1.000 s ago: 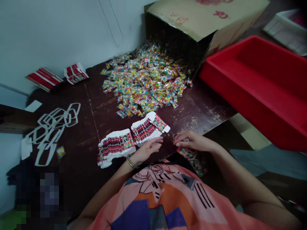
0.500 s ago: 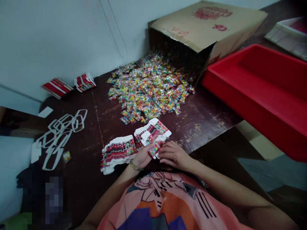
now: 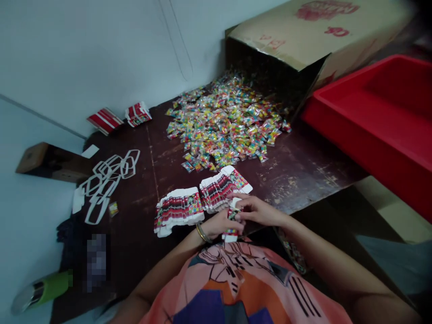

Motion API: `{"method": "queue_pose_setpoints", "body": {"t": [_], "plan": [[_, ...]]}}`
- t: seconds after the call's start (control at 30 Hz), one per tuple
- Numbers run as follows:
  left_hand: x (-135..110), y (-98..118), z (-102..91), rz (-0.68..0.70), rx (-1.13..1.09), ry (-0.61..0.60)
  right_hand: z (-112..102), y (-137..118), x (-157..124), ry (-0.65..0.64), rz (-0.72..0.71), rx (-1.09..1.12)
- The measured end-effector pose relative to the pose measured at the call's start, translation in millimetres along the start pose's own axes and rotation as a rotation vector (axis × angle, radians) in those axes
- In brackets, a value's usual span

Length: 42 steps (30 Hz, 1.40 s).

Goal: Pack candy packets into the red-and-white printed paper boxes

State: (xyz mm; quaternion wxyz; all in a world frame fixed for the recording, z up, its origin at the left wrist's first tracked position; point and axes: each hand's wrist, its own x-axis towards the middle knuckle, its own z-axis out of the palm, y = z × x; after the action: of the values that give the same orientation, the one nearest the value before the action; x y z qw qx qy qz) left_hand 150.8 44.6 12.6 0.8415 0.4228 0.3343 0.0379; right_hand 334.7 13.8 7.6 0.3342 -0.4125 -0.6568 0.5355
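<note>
Both hands meet at the near edge of a dark wooden table [image 3: 297,171]. My left hand [image 3: 219,225] and my right hand [image 3: 256,210] are closed together on one small printed carton [image 3: 232,222], held upright between them. Just beyond the hands lie two fanned stacks of flat printed cartons [image 3: 202,200]. Farther back a heap of small colourful candy packets [image 3: 229,123] spills from a cardboard box [image 3: 303,40] lying on its side.
A red plastic tray [image 3: 378,117] stands at the right, past the table's edge. White cardboard cut-out frames [image 3: 106,180] lie at the left, with red-and-white flat cartons [image 3: 119,118] against the wall. A green bottle [image 3: 40,292] lies at the lower left.
My left hand has lifted one carton off the fanned stack and my right hand has come left to join it. Both now hold it upright near my body. The view has shifted.
</note>
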Motion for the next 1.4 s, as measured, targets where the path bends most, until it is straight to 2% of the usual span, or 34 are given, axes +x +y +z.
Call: {"method": "queue_pose_setpoints", "body": {"t": [0.07, 0.1, 0.23, 0.3, 0.4, 0.53, 0.63, 0.73, 0.8, 0.9, 1.03, 1.13, 1.27, 1.33, 1.4], "plan": [[-0.7, 0.6, 3.5, -0.003, -0.029, -0.090, -9.8, -1.5, -2.4, -0.089, 0.017, 0.103], [1.1, -0.8, 5.7, 0.009, -0.042, -0.054, -13.0, -1.6, -3.6, -0.071, 0.023, 0.124], [17.0, -13.6, 11.2, 0.194, 0.043, 0.373, -7.3, 3.2, -8.6, 0.174, 0.055, 0.088], [21.7, -19.5, 9.7, 0.274, 0.179, 0.465, 3.3, 6.5, -12.0, 0.233, 0.100, 0.124], [17.2, -24.1, 5.0, 0.346, 0.263, 0.492, 18.2, 7.9, -18.2, 0.289, 0.167, 0.258], [1.6, -28.4, 0.5, 0.414, 0.155, 0.479, 29.1, 7.3, -25.2, 0.351, 0.273, 0.598], [-8.5, -33.3, -3.1, 0.384, 0.200, 0.444, 34.3, 13.4, -28.1, 0.282, 0.395, 0.899], [-18.0, -36.7, -6.3, 0.338, 0.345, 0.374, 37.6, 23.5, -28.1, 0.090, 0.530, 1.098], [-23.1, -36.6, -6.3, 0.334, 0.418, 0.369, 38.1, 27.1, -25.8, -0.006, 0.596, 1.156], [-24.2, -35.2, -3.2, 0.299, 0.277, 0.389, 36.9, 21.0, -20.0, -0.048, 0.596, 1.012], [-15.3, -34.6, -0.5, 0.095, -0.279, 0.318, 37.4, -0.4, -12.9, 0.100, 0.383, 0.482], [-12.6, -33.1, -2.2, 0.030, -0.513, 0.264, 38.9, -6.3, -8.3, 0.159, 0.317, 0.293], [-18.6, -34.5, -10.1, 0.026, -0.582, 0.105, 37.8, 0.9, -5.4, 0.131, 0.324, 0.218], [-20.8, -40.1, -15.8, 0.059, -0.530, 0.060, 38.4, 2.0, -8.4, 0.154, 0.207, 0.071], [-20.9, -47.4, -20.7, 0.109, -0.410, 0.078, 40.3, -0.3, -14.2, 0.119, 0.068, -0.091]]}}
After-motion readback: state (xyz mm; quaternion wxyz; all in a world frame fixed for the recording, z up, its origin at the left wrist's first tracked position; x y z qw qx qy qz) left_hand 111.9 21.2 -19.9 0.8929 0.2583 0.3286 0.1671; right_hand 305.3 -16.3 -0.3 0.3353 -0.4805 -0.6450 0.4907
